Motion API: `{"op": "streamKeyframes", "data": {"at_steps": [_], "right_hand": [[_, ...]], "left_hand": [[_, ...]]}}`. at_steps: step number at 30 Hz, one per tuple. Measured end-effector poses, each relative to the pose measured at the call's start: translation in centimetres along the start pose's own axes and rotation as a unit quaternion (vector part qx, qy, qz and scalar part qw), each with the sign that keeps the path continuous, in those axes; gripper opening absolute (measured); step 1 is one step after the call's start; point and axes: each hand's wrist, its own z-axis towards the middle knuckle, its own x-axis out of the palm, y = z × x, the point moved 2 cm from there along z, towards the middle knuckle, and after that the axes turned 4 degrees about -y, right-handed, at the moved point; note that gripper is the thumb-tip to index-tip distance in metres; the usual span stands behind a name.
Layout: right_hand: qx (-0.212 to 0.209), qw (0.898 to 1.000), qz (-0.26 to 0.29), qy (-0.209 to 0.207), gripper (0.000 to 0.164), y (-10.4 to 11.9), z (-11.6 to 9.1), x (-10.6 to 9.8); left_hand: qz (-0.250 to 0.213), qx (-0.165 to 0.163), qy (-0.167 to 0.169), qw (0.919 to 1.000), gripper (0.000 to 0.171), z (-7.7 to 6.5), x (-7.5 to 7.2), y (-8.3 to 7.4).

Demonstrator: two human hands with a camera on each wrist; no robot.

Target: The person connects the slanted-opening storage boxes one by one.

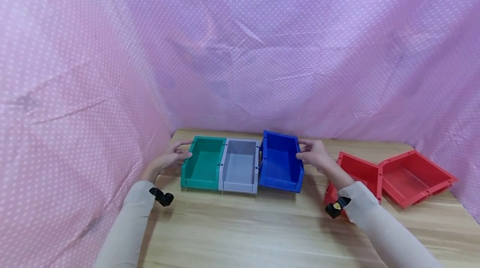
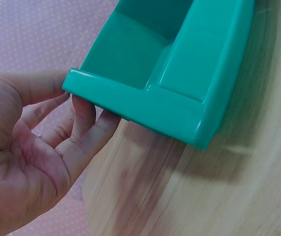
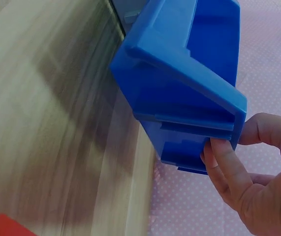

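Three plastic bins line up side by side at the back of the table: a green bin (image 1: 204, 161), a grey bin (image 1: 240, 166) and a blue bin (image 1: 281, 161). My left hand (image 1: 173, 157) pinches the green bin's left wall, thumb at the rim and fingers against the outer side, as the left wrist view shows. On the other end, my right hand (image 1: 314, 154) pinches the blue bin's right wall, with fingers (image 3: 229, 164) under its side ridge. The blue bin sits slightly turned and tilted against the grey one, its back edge higher. Green and grey walls meet.
Two red bins stand at the right: one red bin (image 1: 361, 166) lies partly behind my right forearm, the other red bin (image 1: 406, 178) is angled beside it. A pink dotted curtain (image 1: 243, 72) hangs behind and around the wooden table (image 1: 240, 230).
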Motion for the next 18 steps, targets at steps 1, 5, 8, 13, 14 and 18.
{"op": "streamKeyframes", "data": {"at_steps": [1, 5, 8, 13, 14, 18], "right_hand": [[-0.001, 1.000, 0.002, 0.001, 0.065, -0.1, 0.0, 0.0], [-0.008, 1.000, -0.001, 0.000, 0.065, -0.2, 0.0, 0.0], [-0.015, 1.000, -0.011, -0.003, 0.064, -0.1, 0.1, 0.0], [-0.022, 1.000, -0.022, -0.001, 0.064, 0.6, 0.0, -0.1], [-0.022, 1.000, -0.020, 0.000, 0.064, 0.7, 0.0, -0.1], [-0.022, 1.000, -0.013, -0.002, 0.064, 0.9, 0.0, -0.2]], "left_hand": [[-0.003, 0.000, 0.001, 1.0000, 0.068, 0.0, 0.0, 0.0], [0.000, 0.001, 0.004, 1.0000, 0.068, 0.0, -0.1, 0.1], [0.003, -0.003, 0.004, 1.0000, 0.069, 0.1, -0.1, 0.1], [-0.003, -0.009, 0.002, 0.9999, 0.069, 0.1, -0.1, 0.1], [-0.005, -0.010, 0.002, 0.9999, 0.068, 0.2, -0.1, 0.1], [0.007, -0.004, 0.005, 1.0000, 0.069, 0.2, -0.1, 0.0]]}}
